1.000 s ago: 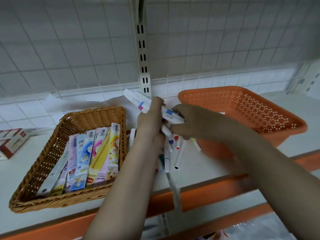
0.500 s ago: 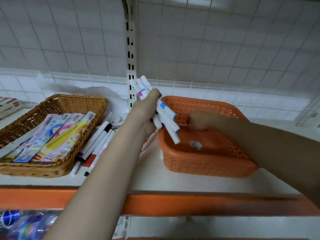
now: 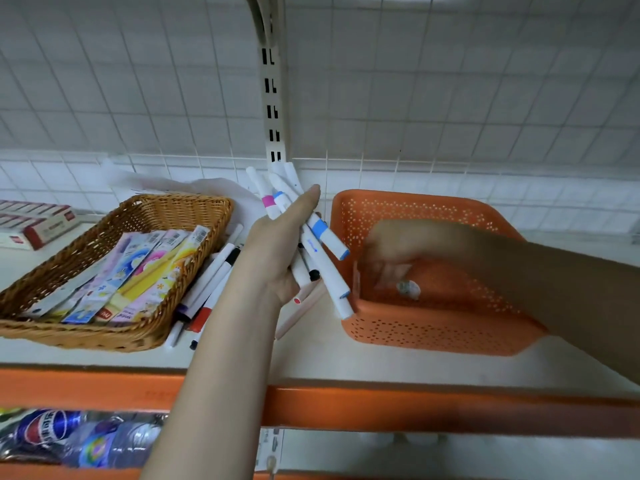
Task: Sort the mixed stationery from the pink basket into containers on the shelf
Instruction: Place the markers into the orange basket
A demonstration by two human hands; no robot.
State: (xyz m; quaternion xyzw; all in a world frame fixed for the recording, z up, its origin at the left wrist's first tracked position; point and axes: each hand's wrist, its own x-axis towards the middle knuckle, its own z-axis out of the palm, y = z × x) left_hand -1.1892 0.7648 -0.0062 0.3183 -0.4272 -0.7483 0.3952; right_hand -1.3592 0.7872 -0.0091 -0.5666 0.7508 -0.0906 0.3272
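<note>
A person's left hand (image 3: 282, 247) clutched a loose fistful of white markers (image 3: 313, 244) above the shelf (image 3: 311, 362), its thumb stretched along the bundle and the other fingers hidden behind it, so how firmly they wrapped could not be told. The markers fanned out past both ends of the hand, coloured bands showing above the thumb and capped tips slanting down to the right, where the lowest tip seemed to touch the near left corner of the orange basket (image 3: 433, 327). Splayed as they were, one marker looked likely to slip free and drop to the shelf or off its orange front edge if the hold eased. To the right of that hand, the right hand (image 3: 391, 247) reached down inside the orange basket; it was blurred, and whether it held anything could not be told. A small round item (image 3: 408, 289) lay in the basket just below it. Left of the holding hand, more markers (image 3: 207, 289) lay loose on the shelf, beside a wicker basket (image 3: 104, 327) filled with packaged stationery (image 3: 138, 271). No pink basket was in view.
</note>
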